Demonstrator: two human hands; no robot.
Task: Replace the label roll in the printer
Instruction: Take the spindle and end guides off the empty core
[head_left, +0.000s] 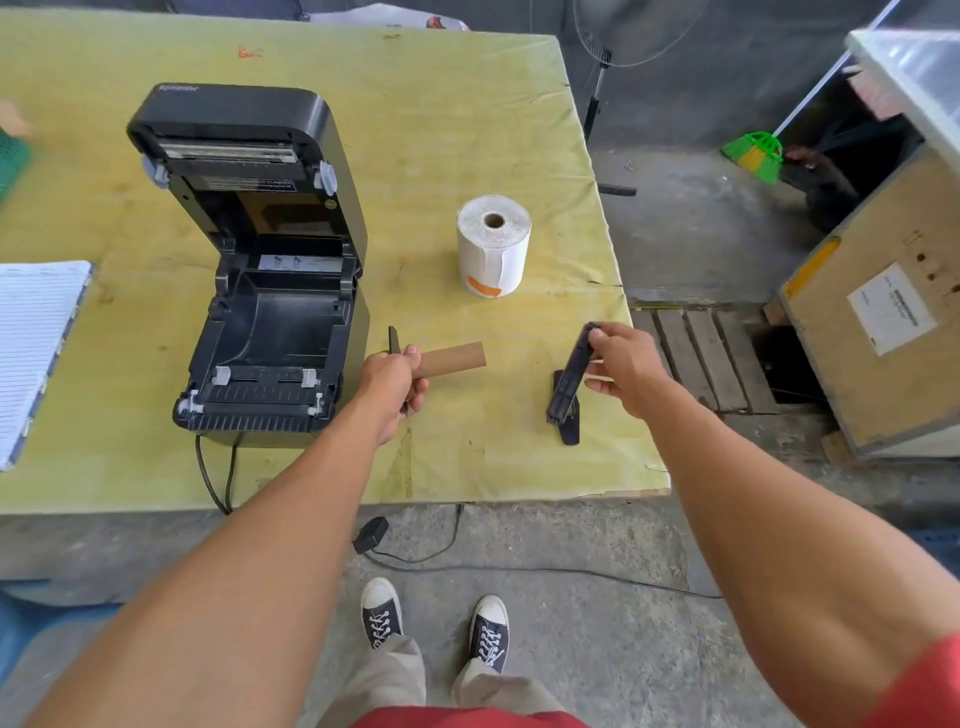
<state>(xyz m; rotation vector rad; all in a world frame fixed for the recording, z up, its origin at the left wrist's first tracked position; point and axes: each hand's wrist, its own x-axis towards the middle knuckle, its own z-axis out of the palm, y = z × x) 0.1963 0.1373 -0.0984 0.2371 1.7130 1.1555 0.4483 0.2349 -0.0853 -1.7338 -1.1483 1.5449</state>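
The yellow-green worktop (441, 104) carries the printer (260, 312), lid raised, toward its left edge. The full label roll (493, 254) stands on end near the right edge. Near the front edge, the left grip (392, 384) curls round a brown cardboard core (457, 358); the right grip (621, 364) pinches a black spindle (569, 379).

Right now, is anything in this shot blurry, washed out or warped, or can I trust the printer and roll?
Head view: printer and label roll are sharp under soft, even light; head view edges: the table bows from the wide lens, the green basket at far left is blurred, and the clear cover at top right is washed out by glare.
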